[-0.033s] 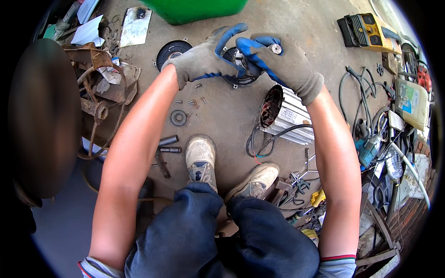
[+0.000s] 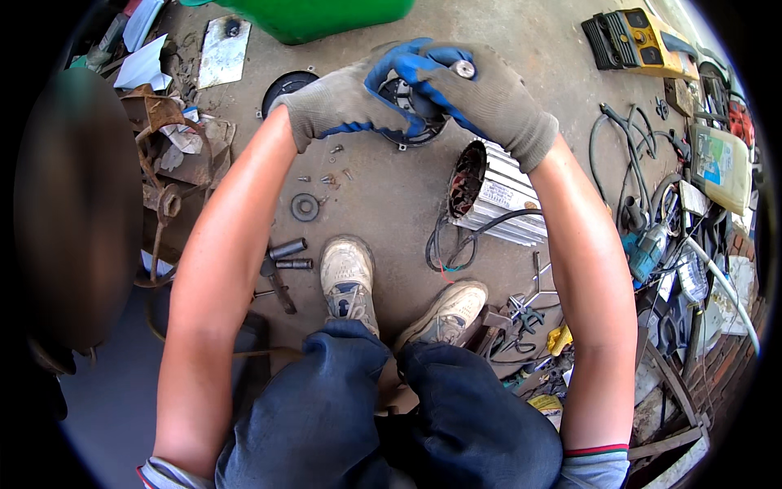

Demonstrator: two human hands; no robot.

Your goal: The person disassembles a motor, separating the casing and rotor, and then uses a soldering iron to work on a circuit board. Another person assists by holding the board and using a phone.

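My right hand [image 2: 489,98], in a grey and blue work glove, is closed around a metal rod with a round, bright end [image 2: 463,68]; most of the rod is hidden in the glove. My left hand [image 2: 350,94], gloved alike, reaches up against the right fingers. Its thumb and fingers stay apart, though some fingertips are hidden. Below the hands lies a round black motor end cover [image 2: 399,95], with a second black cover [image 2: 281,88] left of it, partly behind my left wrist. A finned silver motor housing [image 2: 501,191] lies on its side near my right wrist.
Several bolts [image 2: 328,178] and a ring-shaped part [image 2: 305,207] lie on the floor, with sockets [image 2: 289,248] nearer my left shoe. A green tub [image 2: 326,20] stands beyond. Cables [image 2: 627,155], a yellow-black machine [image 2: 639,42] and a plastic jug [image 2: 721,167] crowd the right.
My left hand has come from a gap beside the right hand to meet its fingers. The right hand keeps hold of the rod. The whole view has shifted slightly.
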